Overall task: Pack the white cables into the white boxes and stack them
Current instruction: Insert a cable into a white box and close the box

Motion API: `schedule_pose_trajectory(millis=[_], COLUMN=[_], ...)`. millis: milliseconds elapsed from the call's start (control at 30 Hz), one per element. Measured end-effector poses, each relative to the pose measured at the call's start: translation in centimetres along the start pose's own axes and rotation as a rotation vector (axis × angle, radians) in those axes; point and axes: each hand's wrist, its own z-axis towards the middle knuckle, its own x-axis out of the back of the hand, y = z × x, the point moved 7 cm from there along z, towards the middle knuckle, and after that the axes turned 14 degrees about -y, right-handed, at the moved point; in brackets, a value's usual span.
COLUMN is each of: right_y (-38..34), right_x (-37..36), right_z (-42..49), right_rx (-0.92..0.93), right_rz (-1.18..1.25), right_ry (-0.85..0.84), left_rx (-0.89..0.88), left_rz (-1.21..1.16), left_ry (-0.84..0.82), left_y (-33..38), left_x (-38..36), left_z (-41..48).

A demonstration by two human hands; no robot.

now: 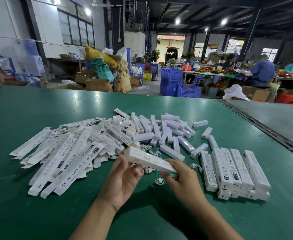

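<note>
One white box (contents hidden)

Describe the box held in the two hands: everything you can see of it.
The white box is a long, slim carton, cardboard by its look, with faint small print on its upper face. It is held above the green table, slanted, its left end uppermost in view. The left hand pinches that end; the right hand holds the other.

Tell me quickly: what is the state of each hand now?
Left hand: holds one end of a white box.
Right hand: holds the other end of it.
</note>
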Motion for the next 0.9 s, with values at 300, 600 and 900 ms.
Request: schedule_pose_trajectory(millis=[300, 600, 900], right_y=[0.1, 6.2, 6.8], right_x=[-0.6, -1.2, -1.2], right_z=[-0.1, 2.5, 3.6], right_rx=[0.039, -0.376, -0.466], right_rz=[0.209, -0.256, -0.38], right_ry=[-0.085, -0.085, -0.112], left_rx=[0.112, -0.004, -0.007], left_rz=[0.423, 0.562, 0.503], left_ry=[0.347, 0.602, 0.685], left_y=[-2.9, -1.6, -2.1], left_x=[0.9, 2.5, 4.0], left_z=[-0.5, -1.1, -1.8])
